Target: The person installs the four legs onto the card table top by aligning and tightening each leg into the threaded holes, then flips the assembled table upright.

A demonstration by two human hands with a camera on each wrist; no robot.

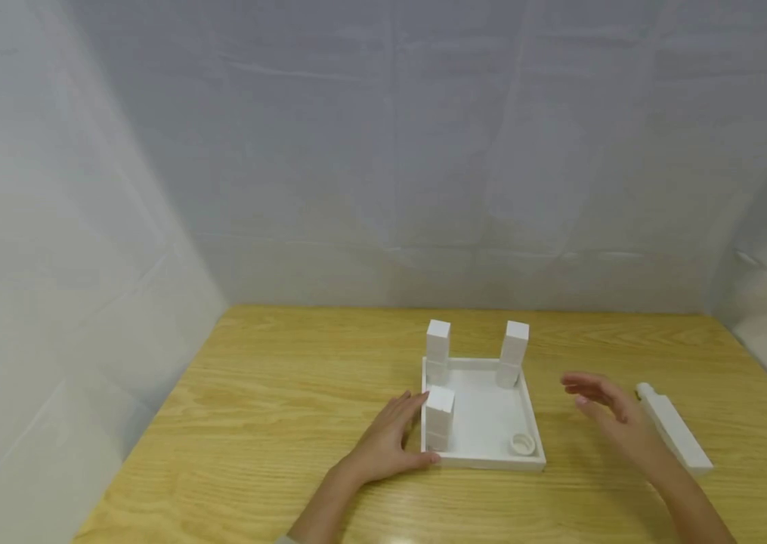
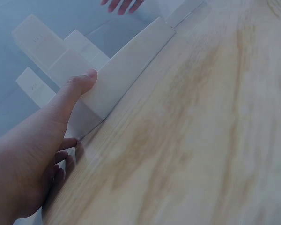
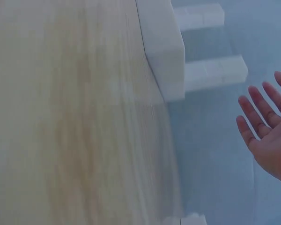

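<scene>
A white square tray-like base (image 1: 485, 458) lies on the wooden table with three white square posts standing in its corners: back left (image 1: 438, 344), back right (image 1: 514, 347) and front left (image 1: 439, 419). A round socket (image 1: 523, 444) shows in the front right corner. My left hand (image 1: 390, 442) rests flat against the base's left side. Its thumb (image 2: 79, 86) touches the base's wall (image 2: 131, 65). My right hand (image 1: 604, 404) hovers open to the right of the base and holds nothing. In the right wrist view the right hand (image 3: 267, 126) shows straight, spread fingers. A fourth loose post (image 1: 674, 431) lies just right of that hand.
Pale sheeting walls the table in at the back and on both sides. Bare wood (image 1: 254, 408) stretches to the left of the base and along the front edge. The table's right edge runs close behind the loose post.
</scene>
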